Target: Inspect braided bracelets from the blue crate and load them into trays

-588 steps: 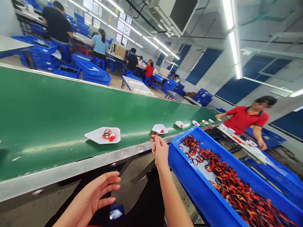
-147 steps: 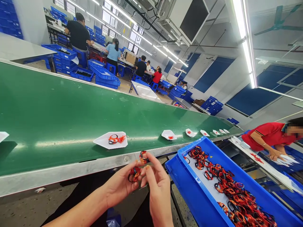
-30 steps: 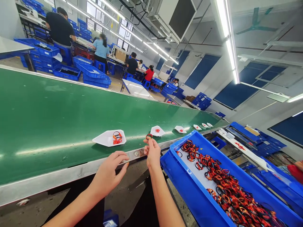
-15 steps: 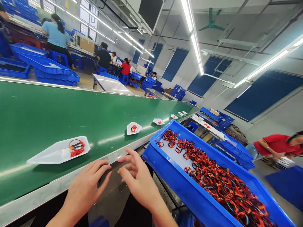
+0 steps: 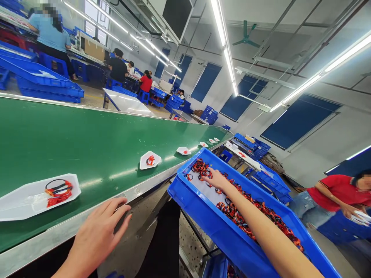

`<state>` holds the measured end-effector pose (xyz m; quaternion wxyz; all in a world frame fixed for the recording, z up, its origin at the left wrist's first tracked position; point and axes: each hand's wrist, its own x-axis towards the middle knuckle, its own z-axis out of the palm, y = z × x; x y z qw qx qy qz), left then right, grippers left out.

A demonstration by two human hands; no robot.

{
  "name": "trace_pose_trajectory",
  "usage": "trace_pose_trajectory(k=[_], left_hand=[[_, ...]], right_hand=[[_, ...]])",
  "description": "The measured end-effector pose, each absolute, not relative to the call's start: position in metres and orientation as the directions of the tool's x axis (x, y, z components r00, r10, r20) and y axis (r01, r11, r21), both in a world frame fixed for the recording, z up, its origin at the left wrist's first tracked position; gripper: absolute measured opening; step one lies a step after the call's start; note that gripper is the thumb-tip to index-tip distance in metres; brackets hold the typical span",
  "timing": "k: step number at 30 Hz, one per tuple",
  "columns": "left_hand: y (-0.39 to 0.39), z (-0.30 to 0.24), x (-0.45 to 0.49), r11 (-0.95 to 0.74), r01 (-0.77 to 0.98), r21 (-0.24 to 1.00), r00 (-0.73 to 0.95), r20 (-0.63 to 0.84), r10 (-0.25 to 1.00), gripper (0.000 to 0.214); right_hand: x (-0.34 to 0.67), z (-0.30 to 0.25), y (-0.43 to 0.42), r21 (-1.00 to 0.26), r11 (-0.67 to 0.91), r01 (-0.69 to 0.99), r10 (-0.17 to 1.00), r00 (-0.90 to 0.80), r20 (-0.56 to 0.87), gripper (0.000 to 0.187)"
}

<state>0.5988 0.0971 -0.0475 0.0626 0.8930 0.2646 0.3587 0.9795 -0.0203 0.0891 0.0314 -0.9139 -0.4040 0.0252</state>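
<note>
Reaching across the blue crate point(image 5: 215, 227), the open right hand point(image 5: 216, 180) stretches its fingers to the red-and-black bands point(image 5: 234, 213) heaped inside. The spread left hand point(image 5: 95, 235) hovers at the belt's metal edge point(image 5: 71, 227), near a white tray point(image 5: 29, 202) holding bands.

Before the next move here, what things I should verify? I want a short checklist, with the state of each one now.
1. Right hand at the red-and-black loops in the blue crate: ok, fingertips over the pile.
2. Anything held in the right hand: cannot tell.
3. Left hand free: ok, open and empty beside the belt's metal edge.
4. Loops lying separate: not ok, they are tangled.
5. Nearest white tray on the green belt bare: not ok, loops lie on it.
</note>
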Motion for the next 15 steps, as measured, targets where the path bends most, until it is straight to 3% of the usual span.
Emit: trace_pose_trajectory(k=[6,10,15], left_hand=[[0.099,-0.049,0.597,-0.868,0.433,0.242,0.627,0.611,0.483,0.021],[0.098,-0.050,0.598,-0.866,0.456,0.205,0.629,0.614,0.477,0.022],[0.099,-0.054,0.600,-0.863,0.463,0.204,0.637,0.601,0.484,0.027]], right_hand=[[1.005,0.031,0.003,0.020,-0.733,0.679,0.680,0.734,0.005,0.070],[0.998,0.016,0.011,0.044,-0.715,0.698,0.699,0.712,0.068,0.055],[0.992,0.020,0.003,0.052,-0.638,0.768,0.770,0.637,0.034,0.047]])
